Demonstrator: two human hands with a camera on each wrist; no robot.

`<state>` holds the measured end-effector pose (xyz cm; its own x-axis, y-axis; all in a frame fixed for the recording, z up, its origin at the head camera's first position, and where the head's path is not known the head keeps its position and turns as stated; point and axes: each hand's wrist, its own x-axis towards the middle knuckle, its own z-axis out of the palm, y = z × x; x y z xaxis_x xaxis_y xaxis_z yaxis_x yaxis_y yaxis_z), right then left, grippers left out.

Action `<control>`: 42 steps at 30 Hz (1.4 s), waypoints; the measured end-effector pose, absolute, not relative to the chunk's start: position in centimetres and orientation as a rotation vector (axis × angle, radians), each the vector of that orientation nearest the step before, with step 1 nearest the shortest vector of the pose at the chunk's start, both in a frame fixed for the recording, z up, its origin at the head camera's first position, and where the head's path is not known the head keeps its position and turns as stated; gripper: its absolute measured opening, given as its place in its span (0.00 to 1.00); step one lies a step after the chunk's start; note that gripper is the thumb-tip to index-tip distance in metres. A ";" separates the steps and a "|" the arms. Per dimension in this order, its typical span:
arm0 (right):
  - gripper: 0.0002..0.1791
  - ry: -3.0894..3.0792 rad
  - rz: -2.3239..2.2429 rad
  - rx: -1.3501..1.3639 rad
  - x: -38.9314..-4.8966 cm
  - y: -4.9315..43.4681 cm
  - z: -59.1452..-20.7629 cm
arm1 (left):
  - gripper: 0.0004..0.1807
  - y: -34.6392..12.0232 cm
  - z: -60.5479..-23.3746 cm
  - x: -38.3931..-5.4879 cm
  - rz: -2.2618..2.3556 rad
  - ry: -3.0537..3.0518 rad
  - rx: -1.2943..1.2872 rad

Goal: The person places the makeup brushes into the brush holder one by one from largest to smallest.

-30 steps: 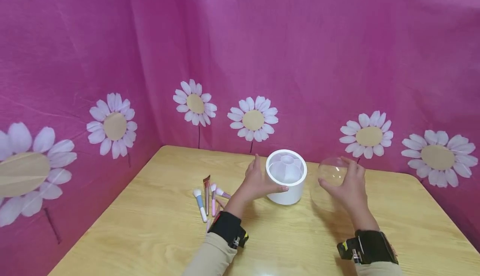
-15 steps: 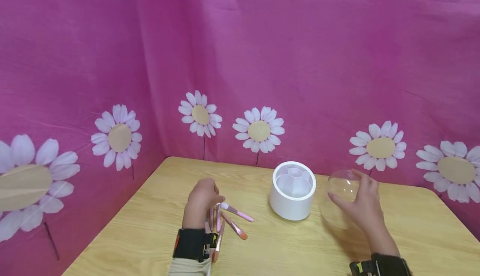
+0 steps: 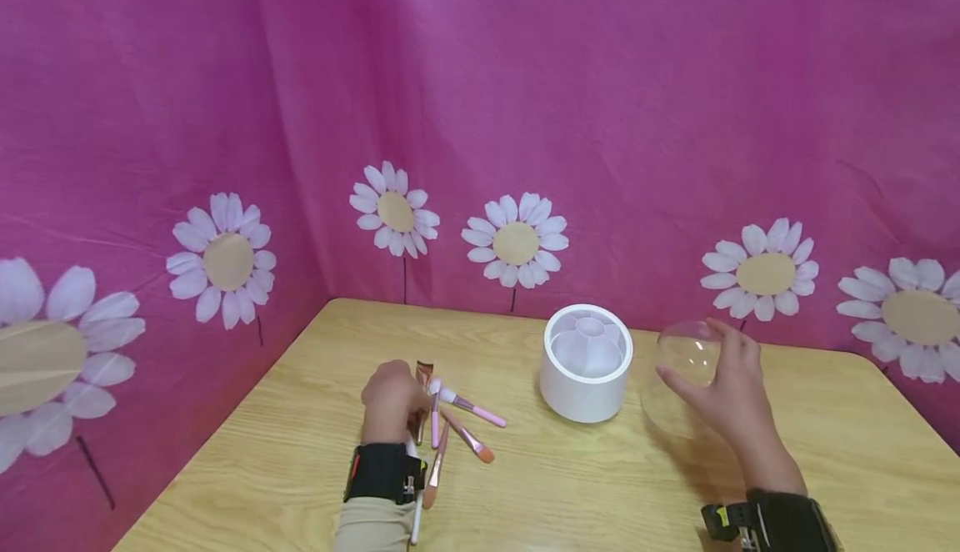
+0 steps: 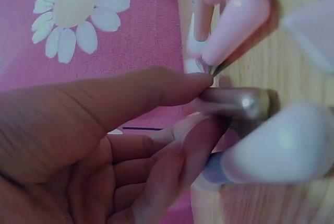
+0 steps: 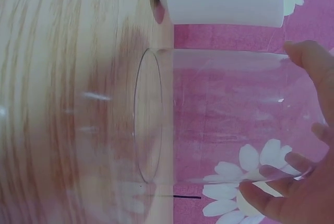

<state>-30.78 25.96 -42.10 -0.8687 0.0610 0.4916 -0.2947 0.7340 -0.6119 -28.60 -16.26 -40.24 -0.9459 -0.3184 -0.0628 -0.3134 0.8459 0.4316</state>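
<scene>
My left hand (image 3: 392, 392) is over the left side of a group of makeup brushes. Its thumb and forefinger pinch a shiny rose-gold makeup brush (image 4: 232, 103), partly hidden by the fingers. Beside it lie a brush with a thick white handle (image 4: 282, 145) and one with a pink handle (image 4: 240, 23). With fingers and thumb spread around its top, my right hand (image 3: 738, 389) grips a clear cylindrical cover (image 5: 224, 114), whose rim faces the table. Between the hands stands a round white brush holder (image 3: 581, 393) with a divided insert.
More brushes lie fanned out right of the left hand, including a pink-handled one (image 3: 480, 413) and one with orange bristles (image 3: 476, 446). They rest on a wooden table (image 3: 555, 485). A magenta cloth (image 3: 600, 118) printed with daisies hangs behind and along the left.
My left hand has left the white holder's side, moved left to the brushes and now pinches one. The right hand keeps its hold on the clear cover in about the same place.
</scene>
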 end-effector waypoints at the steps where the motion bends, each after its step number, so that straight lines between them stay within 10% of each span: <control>1: 0.56 -2.443 0.983 0.174 -30.8 25.9 -42.0 | 0.13 -16.3 -40.1 -28.7 -0.696 -3.011 0.509; 8: 0.59 -2.409 1.074 0.174 -31.0 26.2 -41.4 | 0.17 -16.2 -38.5 -28.4 -0.665 -3.005 0.418; 20: 0.26 -2.055 1.026 0.468 -29.7 23.1 -37.6 | 0.09 -6.9 -35.3 -28.5 -1.079 -2.613 -0.172; 42: 0.10 -2.275 1.258 0.516 -29.4 18.0 -32.8 | 0.11 -0.8 -33.7 -29.6 -1.280 -2.462 -0.710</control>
<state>-29.39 17.97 -32.80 -0.8106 -0.0902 0.5787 -0.5381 0.5046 -0.6752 -29.62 -0.81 -33.66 -0.8412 0.2956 0.4527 0.5404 0.4875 0.6858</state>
